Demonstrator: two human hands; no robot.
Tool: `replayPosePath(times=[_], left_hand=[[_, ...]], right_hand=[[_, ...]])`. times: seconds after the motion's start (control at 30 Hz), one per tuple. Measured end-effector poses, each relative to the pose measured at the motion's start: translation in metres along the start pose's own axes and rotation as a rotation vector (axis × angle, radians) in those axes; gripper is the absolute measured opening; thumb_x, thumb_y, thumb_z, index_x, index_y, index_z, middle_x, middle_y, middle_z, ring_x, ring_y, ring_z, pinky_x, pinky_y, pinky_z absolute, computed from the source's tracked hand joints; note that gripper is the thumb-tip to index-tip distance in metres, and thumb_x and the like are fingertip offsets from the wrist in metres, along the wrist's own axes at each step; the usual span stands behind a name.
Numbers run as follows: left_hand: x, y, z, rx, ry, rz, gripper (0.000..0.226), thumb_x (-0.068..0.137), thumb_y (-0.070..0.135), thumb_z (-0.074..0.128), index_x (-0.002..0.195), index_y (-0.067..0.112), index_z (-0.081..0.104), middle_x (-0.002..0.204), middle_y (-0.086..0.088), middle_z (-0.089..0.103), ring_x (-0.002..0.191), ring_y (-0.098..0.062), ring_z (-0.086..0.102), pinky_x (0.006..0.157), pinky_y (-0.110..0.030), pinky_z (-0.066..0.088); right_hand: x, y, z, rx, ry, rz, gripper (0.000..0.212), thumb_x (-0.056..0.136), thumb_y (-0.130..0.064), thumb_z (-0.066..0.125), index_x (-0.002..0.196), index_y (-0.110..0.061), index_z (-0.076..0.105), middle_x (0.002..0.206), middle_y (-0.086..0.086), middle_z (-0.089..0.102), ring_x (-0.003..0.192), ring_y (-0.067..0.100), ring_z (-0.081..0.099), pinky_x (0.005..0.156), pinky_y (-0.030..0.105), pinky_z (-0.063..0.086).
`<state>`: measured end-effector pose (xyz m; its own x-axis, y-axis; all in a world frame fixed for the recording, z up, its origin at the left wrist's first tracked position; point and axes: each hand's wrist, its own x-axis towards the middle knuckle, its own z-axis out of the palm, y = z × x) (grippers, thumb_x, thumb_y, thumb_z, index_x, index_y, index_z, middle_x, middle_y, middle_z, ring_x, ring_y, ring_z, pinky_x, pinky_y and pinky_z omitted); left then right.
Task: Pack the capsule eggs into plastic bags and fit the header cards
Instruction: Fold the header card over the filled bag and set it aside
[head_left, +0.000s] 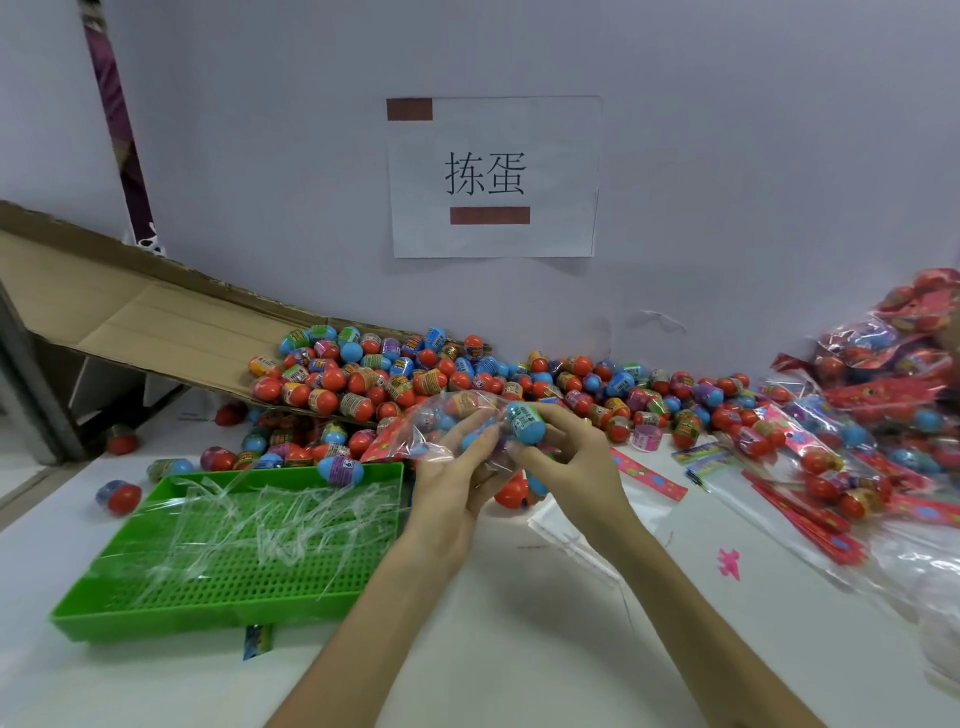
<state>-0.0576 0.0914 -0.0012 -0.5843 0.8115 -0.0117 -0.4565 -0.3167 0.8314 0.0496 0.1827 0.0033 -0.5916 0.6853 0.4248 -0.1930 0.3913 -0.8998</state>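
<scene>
My left hand (451, 480) grips a clear plastic bag (441, 421) that holds several capsule eggs and has a red header card at its left end. At the bag's mouth my right hand (566, 449) pinches a blue capsule egg (525, 422). Under my right palm lie a red egg (511, 491) and a blue one. A big heap of loose red and blue capsule eggs (415, 379) spills across the white table (519, 623) behind my hands.
A green perforated tray (234, 545) with clear plastic strips sits at the left. A tilted cardboard box (130, 322) feeds the heap. Filled bags with red header cards (883, 415) pile at the right, beside loose cards (649, 475) and empty bags (587, 525).
</scene>
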Motion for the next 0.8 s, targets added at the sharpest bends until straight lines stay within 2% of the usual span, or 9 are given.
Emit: replayPosePath(times=[0.1,0.2,0.27,0.33,0.43,0.53,0.63,0.7,0.8], left_hand=[[0.002,0.001,-0.003,-0.065,0.052,0.003,0.032,0.098,0.010,0.065,0.129,0.006,0.066,0.105,-0.013,0.079,0.091,-0.021,0.078,0.085,-0.035,0.064],[0.003,0.005,-0.004,-0.168,0.064,-0.012,0.034,0.100,0.013,0.061,0.133,0.003,0.061,0.117,-0.018,0.076,0.104,-0.031,0.076,0.083,-0.038,0.065],[0.003,0.007,-0.004,-0.222,0.079,-0.029,0.035,0.101,0.017,0.062,0.133,0.001,0.061,0.121,-0.019,0.074,0.108,-0.034,0.074,0.078,-0.035,0.064],[0.002,0.007,-0.005,-0.224,0.076,-0.043,0.038,0.099,0.022,0.065,0.130,0.001,0.064,0.122,-0.019,0.074,0.109,-0.033,0.074,0.079,-0.034,0.064],[0.001,0.004,-0.004,-0.159,0.058,-0.052,0.047,0.088,0.023,0.072,0.131,0.004,0.066,0.124,-0.019,0.073,0.115,-0.033,0.072,0.087,-0.038,0.063],[0.000,0.000,-0.002,-0.144,0.026,-0.076,0.041,0.091,0.014,0.071,0.132,0.007,0.066,0.122,-0.017,0.074,0.117,-0.032,0.070,0.084,-0.036,0.063],[0.001,-0.001,-0.002,-0.128,0.021,-0.089,0.034,0.097,0.008,0.065,0.131,0.007,0.066,0.123,-0.018,0.074,0.120,-0.033,0.069,0.092,-0.039,0.062],[0.001,-0.001,-0.002,-0.113,0.022,-0.088,0.030,0.097,0.007,0.065,0.127,0.007,0.068,0.123,-0.018,0.074,0.118,-0.031,0.070,0.093,-0.039,0.062],[0.000,0.001,-0.002,-0.142,0.027,-0.086,0.030,0.096,0.009,0.065,0.125,0.008,0.069,0.121,-0.017,0.074,0.111,-0.028,0.073,0.086,-0.037,0.064]], right_hand=[[0.001,-0.001,-0.001,0.006,-0.034,-0.007,0.023,0.094,-0.014,0.072,0.110,-0.031,0.073,0.101,-0.013,0.075,0.098,0.008,0.071,0.078,0.019,0.057],[0.002,0.002,-0.004,-0.147,0.050,-0.062,0.022,0.094,-0.018,0.072,0.114,-0.027,0.072,0.098,-0.016,0.073,0.093,0.006,0.068,0.075,0.016,0.054],[0.002,0.004,-0.007,-0.390,0.082,-0.144,0.035,0.093,-0.020,0.073,0.128,-0.021,0.068,0.109,-0.019,0.066,0.099,0.003,0.063,0.083,0.013,0.053],[0.000,0.008,-0.008,-0.569,0.050,-0.181,0.053,0.095,-0.019,0.072,0.145,-0.017,0.055,0.120,-0.016,0.058,0.105,0.003,0.056,0.090,0.010,0.050],[-0.001,0.011,-0.007,-0.706,-0.017,-0.185,0.065,0.099,-0.015,0.065,0.157,-0.020,0.037,0.129,-0.009,0.056,0.103,0.003,0.051,0.084,0.005,0.046],[-0.002,0.010,-0.007,-0.844,-0.070,-0.168,0.060,0.106,-0.020,0.050,0.161,-0.023,0.026,0.135,-0.006,0.051,0.099,0.008,0.052,0.084,0.020,0.054],[-0.001,0.007,-0.008,-0.956,-0.144,-0.110,0.055,0.111,-0.028,0.034,0.163,-0.025,0.015,0.135,-0.004,0.046,0.097,0.015,0.056,0.079,0.032,0.057],[0.000,0.008,-0.009,-1.009,-0.188,-0.093,0.055,0.112,-0.034,0.028,0.163,-0.026,0.010,0.133,-0.005,0.044,0.092,0.015,0.056,0.071,0.030,0.056],[-0.001,0.008,-0.008,-0.964,-0.167,-0.102,0.062,0.104,-0.050,0.016,0.162,-0.028,0.015,0.124,-0.008,0.045,0.090,0.010,0.052,0.062,0.017,0.043]])
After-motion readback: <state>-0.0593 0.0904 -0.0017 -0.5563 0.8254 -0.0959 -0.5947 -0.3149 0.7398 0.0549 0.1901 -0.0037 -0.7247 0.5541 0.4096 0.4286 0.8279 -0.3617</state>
